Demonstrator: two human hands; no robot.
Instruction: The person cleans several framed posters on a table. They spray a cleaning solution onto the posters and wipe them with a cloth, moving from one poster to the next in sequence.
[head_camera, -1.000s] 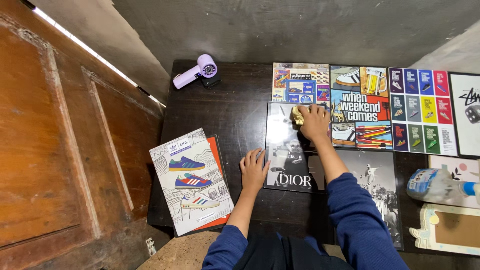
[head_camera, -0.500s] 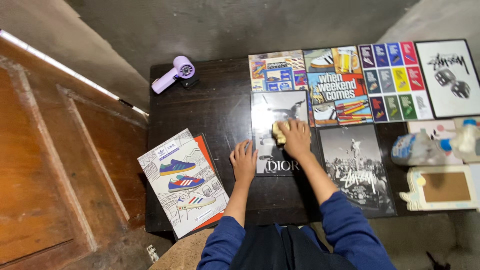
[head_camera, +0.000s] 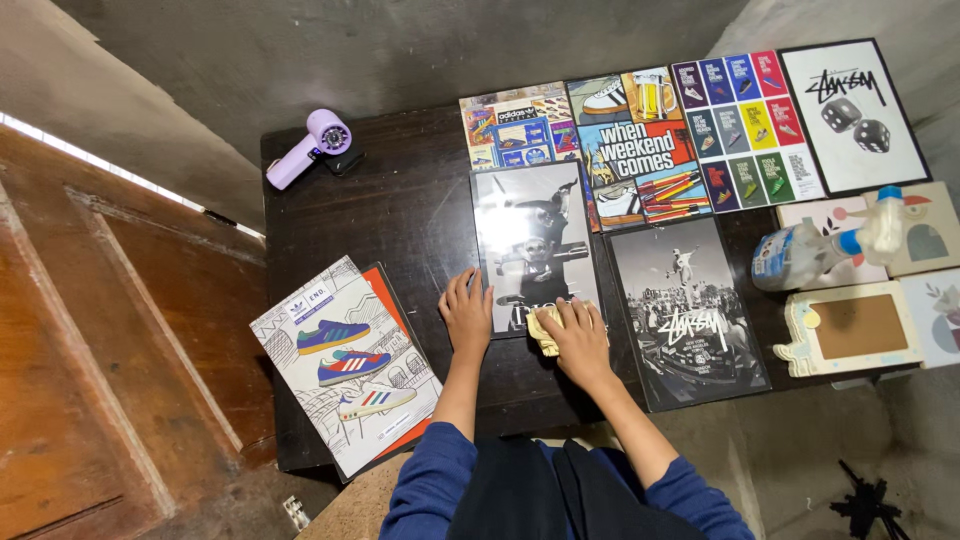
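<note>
Head view: right hand (head_camera: 578, 335) presses a crumpled yellow cloth (head_camera: 543, 330) onto a glossy black-and-white poster (head_camera: 530, 235).

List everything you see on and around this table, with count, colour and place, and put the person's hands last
Table: one, dark wood, centre.
Black-and-white poster: one, glossy, under both hands.
Cloth: one, yellow, on that poster's near edge.
Hair dryer: one, lilac, far left corner.
Sneaker print: one, white with coloured shoes, near left edge.
Crowd poster: one, black-and-white, right of centre.
Colourful posters: three, far row.
Dice poster: one, white, far right.
Spray bottle: one, clear with blue collar, lying right.
Frame: one, cream, near right.
Left hand: flat on poster's edge.
Right hand: pressing the cloth.
</note>
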